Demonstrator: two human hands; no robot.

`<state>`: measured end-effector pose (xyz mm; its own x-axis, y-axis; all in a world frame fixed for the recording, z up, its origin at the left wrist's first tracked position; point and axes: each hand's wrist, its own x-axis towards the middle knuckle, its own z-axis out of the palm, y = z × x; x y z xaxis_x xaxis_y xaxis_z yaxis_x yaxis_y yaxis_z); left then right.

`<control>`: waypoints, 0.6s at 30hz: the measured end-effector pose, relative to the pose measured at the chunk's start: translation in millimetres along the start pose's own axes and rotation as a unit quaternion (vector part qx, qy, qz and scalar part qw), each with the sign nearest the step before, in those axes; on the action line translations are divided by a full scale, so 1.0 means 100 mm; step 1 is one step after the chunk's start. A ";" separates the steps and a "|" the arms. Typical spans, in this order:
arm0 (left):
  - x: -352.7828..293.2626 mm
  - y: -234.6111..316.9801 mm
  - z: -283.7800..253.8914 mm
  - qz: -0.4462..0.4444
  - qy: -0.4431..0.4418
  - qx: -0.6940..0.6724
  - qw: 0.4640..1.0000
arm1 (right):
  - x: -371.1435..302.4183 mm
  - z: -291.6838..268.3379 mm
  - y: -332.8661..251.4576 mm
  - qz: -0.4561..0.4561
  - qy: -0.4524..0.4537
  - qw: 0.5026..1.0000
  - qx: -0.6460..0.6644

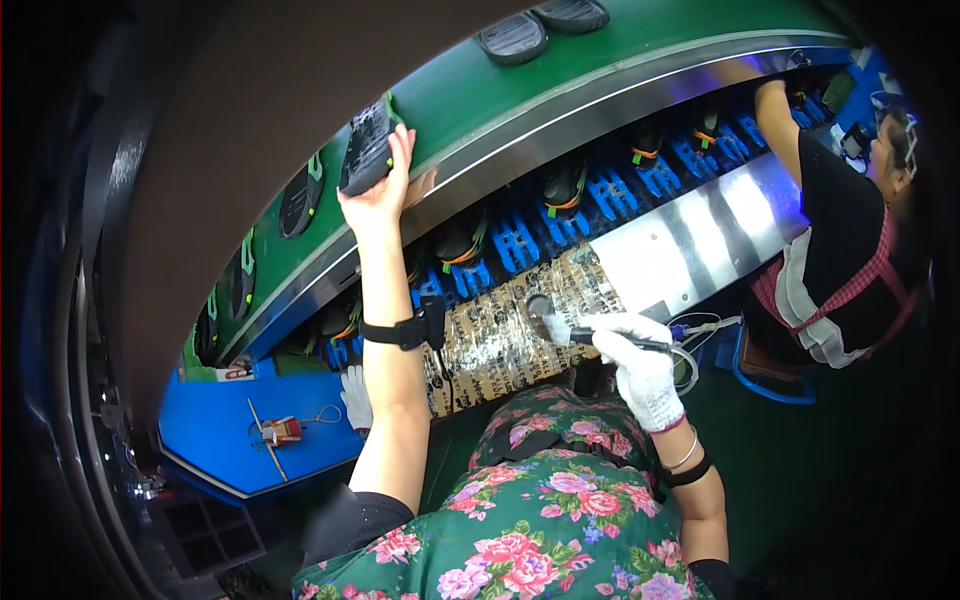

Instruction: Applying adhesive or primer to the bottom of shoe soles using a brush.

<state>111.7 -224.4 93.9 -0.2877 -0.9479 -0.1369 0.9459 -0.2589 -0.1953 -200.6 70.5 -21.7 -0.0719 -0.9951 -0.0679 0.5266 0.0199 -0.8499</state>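
Note:
My bare left hand reaches up to the green conveyor belt with its fingers round the near end of a black shoe sole. The sole has a green edge and is tilted over the belt's near side. In a white knitted glove, my right hand grips a brush by its dark handle. The pale, worn brush head points left, above a ledge covered in printed brown tape. Whether it touches the ledge, I cannot tell.
More black soles lie along the green belt. Below its metal rail runs a row of blue holders carrying dark shoes with orange bands. A co-worker reaches in at the right. At lower left, a blue table bears a small red box.

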 end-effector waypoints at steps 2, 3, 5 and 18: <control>0.01 0.26 0.04 0.029 -0.051 0.058 0.997 | -0.08 0.00 0.05 0.000 -0.009 1.000 -0.021; 0.04 0.24 0.10 0.040 -0.053 0.061 0.996 | -0.11 -0.02 0.09 0.008 -0.007 1.000 -0.012; 0.04 0.19 0.11 0.073 -0.082 0.034 0.993 | -0.14 -0.05 0.14 0.025 -0.008 1.000 -0.010; 0.78 -1.85 -0.12 0.257 0.023 0.852 0.456 | 0.06 -0.29 0.12 0.022 0.049 0.998 -0.037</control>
<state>-87.8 -248.3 107.6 0.0706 -0.9700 0.2325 -0.3768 0.1899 0.9066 -219.2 67.4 -47.0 -0.1344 -0.9789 -0.1541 0.4674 0.0745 -0.8809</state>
